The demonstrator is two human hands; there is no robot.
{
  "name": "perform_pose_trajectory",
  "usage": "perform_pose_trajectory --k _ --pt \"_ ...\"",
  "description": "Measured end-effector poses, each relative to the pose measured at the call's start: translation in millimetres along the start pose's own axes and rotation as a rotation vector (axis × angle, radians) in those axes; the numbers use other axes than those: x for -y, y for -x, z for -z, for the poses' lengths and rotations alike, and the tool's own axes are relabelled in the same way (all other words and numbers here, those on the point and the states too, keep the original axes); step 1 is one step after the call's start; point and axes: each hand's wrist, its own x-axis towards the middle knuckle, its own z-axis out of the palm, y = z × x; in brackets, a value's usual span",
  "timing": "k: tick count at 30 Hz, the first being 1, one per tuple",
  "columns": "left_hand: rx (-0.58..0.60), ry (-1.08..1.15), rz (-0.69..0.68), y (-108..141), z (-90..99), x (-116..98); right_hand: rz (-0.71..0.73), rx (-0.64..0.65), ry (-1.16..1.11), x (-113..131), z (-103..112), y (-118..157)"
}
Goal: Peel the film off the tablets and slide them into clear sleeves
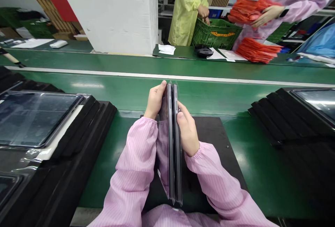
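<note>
Two thin tablets [170, 143], wrapped in clear film, stand on edge side by side between my hands, with their side buttons facing up. My left hand [156, 98] grips the far end from the left, its thumb along the top. From the right, my right hand [187, 128] holds the other tablet, thumb and fingers bent against its face. A narrow gap shows between the two tablets. Below them lies a flat black foam pad [209, 143] on the green bench.
Stacked black foam trays [102, 115] on the left carry a film-covered tablet [39, 115]. More foam trays [277, 115] stand at right. Across the green bench [125, 90], one person reaches into a green crate [214, 33] and another holds red bags [251, 8]. A white pillar [117, 14] rises behind.
</note>
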Motion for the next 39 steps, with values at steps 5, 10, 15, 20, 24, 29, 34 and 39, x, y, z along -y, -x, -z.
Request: perform_pose_trajectory --k 5,10,15,20,24,29,34,39 --pt "0.007 -0.02 -0.018 0.4 -0.3 -1.4 0.009 -0.009 -0.015 -0.7 -0.4 1.1" --pt "0.014 -0.037 -0.027 0.1 -0.5 0.5 0.003 -0.024 -0.028 -1.6 -0.5 1.4" --pt "0.013 -0.052 -0.024 -0.2 -1.4 1.7 -0.006 -0.045 -0.052 -3.8 -1.3 0.4" --pt "0.016 -0.08 -0.037 -0.6 -1.9 1.0 -0.012 -0.05 -0.067 -5.2 -1.7 0.5" --pt "0.007 -0.095 -0.046 -0.2 -2.0 0.4 -0.019 -0.05 -0.077 -5.4 -2.0 0.9" --pt "0.009 -0.097 -0.054 0.0 -2.2 -1.2 -0.021 -0.053 -0.078 -5.0 -2.2 0.6" --pt "0.016 -0.086 -0.077 1.0 -4.0 -4.8 -0.018 -0.055 -0.081 -4.7 -1.6 1.2" --pt "0.011 -0.075 -0.076 3.6 -4.6 -8.3 0.002 -0.048 -0.047 -2.1 -0.8 3.5"
